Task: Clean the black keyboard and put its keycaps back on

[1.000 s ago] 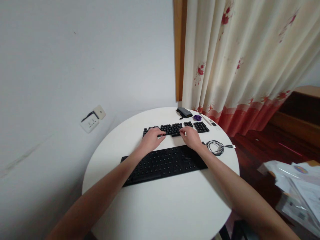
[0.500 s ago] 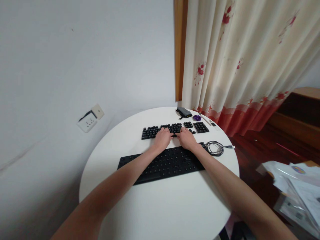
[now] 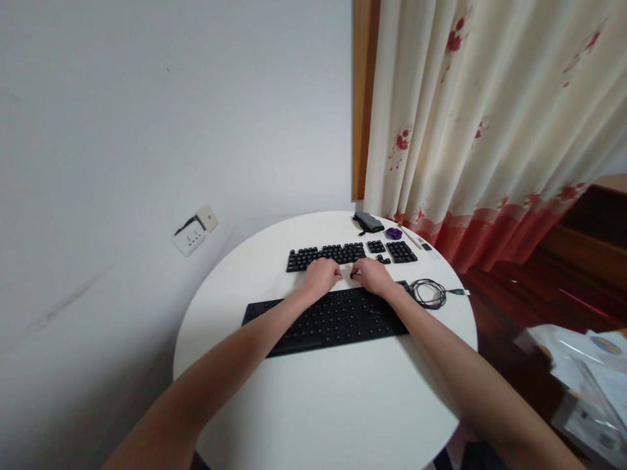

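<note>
Presently, dark piece (image 3: 352, 275) pinched by right hand (image 3: 371, 275); left hand (image 3: 322, 275), grip unclear. Keycaps (image 3: 325, 255) toward far edge of table (image 3: 362, 398) could be scattered if brushed.

One bare left hand (image 3: 321, 277) and one bare right hand (image 3: 374, 276) made two hands, with one small black piece (image 3: 352, 275). One round white bench (image 3: 333, 405) carried one long black keyboard base (image 3: 337, 320), four groups of square black keycaps (image 3: 401, 252), one coiled black cable (image 3: 431, 304), one soft grey pouch (image 3: 369, 223), one crumpled purple bundle (image 3: 394, 234) and one slim pale stick (image 3: 410, 236). Individual keycaps were too small to count.
</note>
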Demonstrator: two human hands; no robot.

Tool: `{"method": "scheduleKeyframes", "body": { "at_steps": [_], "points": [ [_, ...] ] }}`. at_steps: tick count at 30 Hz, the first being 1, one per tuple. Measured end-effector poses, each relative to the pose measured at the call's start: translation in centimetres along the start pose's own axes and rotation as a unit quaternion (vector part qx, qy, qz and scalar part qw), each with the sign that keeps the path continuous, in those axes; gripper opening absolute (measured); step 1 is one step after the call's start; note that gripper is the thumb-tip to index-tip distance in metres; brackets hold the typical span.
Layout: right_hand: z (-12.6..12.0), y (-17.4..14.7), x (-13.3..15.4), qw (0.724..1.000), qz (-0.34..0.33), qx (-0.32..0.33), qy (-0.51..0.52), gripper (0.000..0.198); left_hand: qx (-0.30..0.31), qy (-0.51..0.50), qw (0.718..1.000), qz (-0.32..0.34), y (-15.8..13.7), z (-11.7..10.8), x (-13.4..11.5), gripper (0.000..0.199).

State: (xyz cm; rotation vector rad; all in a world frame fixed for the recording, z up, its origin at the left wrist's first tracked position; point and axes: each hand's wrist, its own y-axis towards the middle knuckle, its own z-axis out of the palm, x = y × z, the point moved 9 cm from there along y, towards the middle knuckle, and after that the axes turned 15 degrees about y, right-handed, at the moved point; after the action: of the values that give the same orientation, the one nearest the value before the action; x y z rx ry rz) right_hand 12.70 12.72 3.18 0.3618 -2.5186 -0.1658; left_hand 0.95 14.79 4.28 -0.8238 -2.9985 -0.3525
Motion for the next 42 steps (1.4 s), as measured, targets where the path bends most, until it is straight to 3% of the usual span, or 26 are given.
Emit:
{"method": "scheduleKeyframes", "body": {
  "at_steps": [6,8,11,15,19,25,42],
  "points": [
    [-1.6,-1.2,1.0,0.998,-0.002,-0.019,0.057,0.011,0.009,-0.071,0.997,0.001,-4.4,-2.9,0.8,0.011],
    [-1.6,-2.0,1.9,0.996,-0.018,-0.005,0.086,0.01,0.023,-0.157,0.987,-0.002,-6.5,-3.8,1.1,0.01],
    [-0.4,-3.5,3.6,0.98,-0.034,0.057,0.189,0.006,0.081,-0.238,0.968,-0.016,-9.5,-3.8,1.5,0.014],
    [1.9,-5.6,5.7,0.938,-0.018,0.159,0.307,0.007,0.147,-0.272,0.95,-0.03,-11.9,-2.0,1.8,0.019],
    [3.6,-7.1,7.3,0.919,-0.013,0.234,0.317,0.008,0.17,-0.284,0.944,-0.011,-12.5,-0.6,1.3,0.023],
    [4.1,-7.6,7.7,0.916,-0.012,0.266,0.301,0.01,0.174,-0.291,0.941,0.004,-12.7,-0.3,0.8,0.018],
    [3.9,-7.6,8.8,0.933,-0.053,0.239,0.263,0.005,0.098,-0.245,0.962,0.076,-12.8,-1.4,-0.5,0.007]
  ]
}}
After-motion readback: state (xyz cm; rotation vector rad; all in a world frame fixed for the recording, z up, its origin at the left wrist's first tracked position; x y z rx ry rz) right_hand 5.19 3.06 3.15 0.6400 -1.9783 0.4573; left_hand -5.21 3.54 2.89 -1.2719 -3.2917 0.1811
